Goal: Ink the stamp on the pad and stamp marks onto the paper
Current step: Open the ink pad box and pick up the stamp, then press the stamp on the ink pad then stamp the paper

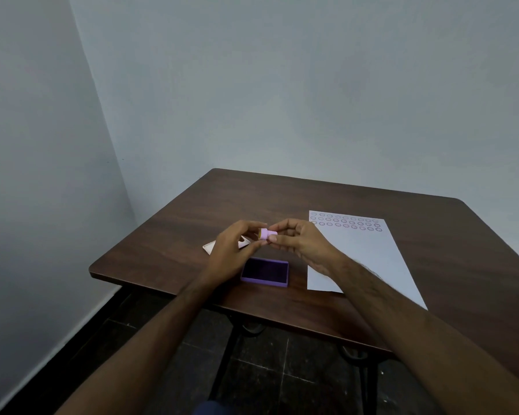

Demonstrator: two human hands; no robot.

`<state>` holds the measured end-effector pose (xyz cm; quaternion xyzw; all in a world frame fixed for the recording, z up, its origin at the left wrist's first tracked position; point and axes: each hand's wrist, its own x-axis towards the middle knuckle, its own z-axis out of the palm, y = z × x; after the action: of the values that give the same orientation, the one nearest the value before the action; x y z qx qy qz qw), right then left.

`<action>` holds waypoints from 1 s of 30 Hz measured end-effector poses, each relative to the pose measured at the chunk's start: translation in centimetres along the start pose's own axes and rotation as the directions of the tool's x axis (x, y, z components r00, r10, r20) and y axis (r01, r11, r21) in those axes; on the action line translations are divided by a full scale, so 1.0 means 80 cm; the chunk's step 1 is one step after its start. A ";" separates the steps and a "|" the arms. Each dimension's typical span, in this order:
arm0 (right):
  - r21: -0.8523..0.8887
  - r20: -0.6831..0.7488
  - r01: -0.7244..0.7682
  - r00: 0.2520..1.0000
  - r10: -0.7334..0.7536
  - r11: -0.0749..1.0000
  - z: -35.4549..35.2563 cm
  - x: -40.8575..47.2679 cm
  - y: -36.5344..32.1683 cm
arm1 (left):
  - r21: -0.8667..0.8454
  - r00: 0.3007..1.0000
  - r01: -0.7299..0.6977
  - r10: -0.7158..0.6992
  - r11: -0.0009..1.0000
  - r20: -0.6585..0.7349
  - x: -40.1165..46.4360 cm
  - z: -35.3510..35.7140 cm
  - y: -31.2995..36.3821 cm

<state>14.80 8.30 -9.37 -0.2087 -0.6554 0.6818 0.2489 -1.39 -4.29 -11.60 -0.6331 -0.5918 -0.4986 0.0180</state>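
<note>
Stamp [266,234]: small, lilac, held in the air between both hands, above the table [282,199] and just beyond the pad. It lies sideways, handle toward the right hand, printing face toward the left. Likely turned this way so the face can be looked over or adjusted before inking; that is a guess.

Right hand [297,239]: fingertips closed on the handle end, thumb below, fingers above. A light pinch, not a fist.

Left hand [234,250]: fingers curled in around the face end, tips touching or nearly touching the stamp's wider rim. Whether it truly grips or only steadies cannot be told.

Pad [265,271]: purple tray, open, dark ink surface up, near the front edge of the table, directly under the hands. Placed within easy reach of either hand.

Lid [213,245]: pale flat piece behind the left hand, mostly hidden; probably the pad's cover, set aside out of the way.

Paper [363,253]: white sheet right of the pad, on the stamping hand's side. Three rows of round marks run across its far end; the rest is blank, so much room remains. The right forearm crosses its near corner.

Step in hand, as judged: readying the stamp, inking next.
</note>
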 end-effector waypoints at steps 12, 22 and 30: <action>-0.010 -0.028 0.069 0.997 -0.069 0.998 0.000 -0.004 -0.006 | -0.124 0.988 0.131 -0.140 0.984 -0.065 0.000 -0.007 -0.006; 0.141 -0.127 0.041 0.992 -0.023 0.989 -0.030 -0.017 -0.001 | 0.314 0.960 0.190 -0.243 0.930 0.141 0.035 0.006 -0.024; 0.053 -0.127 0.017 0.992 -0.010 0.998 -0.030 -0.031 -0.005 | 0.564 0.888 0.151 -0.362 0.812 0.284 0.059 0.009 -0.024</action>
<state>18.25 8.70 -9.19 -0.2404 -0.6210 0.6829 0.3004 -3.35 0.16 -9.99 -0.6000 -0.7788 -0.1831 0.0074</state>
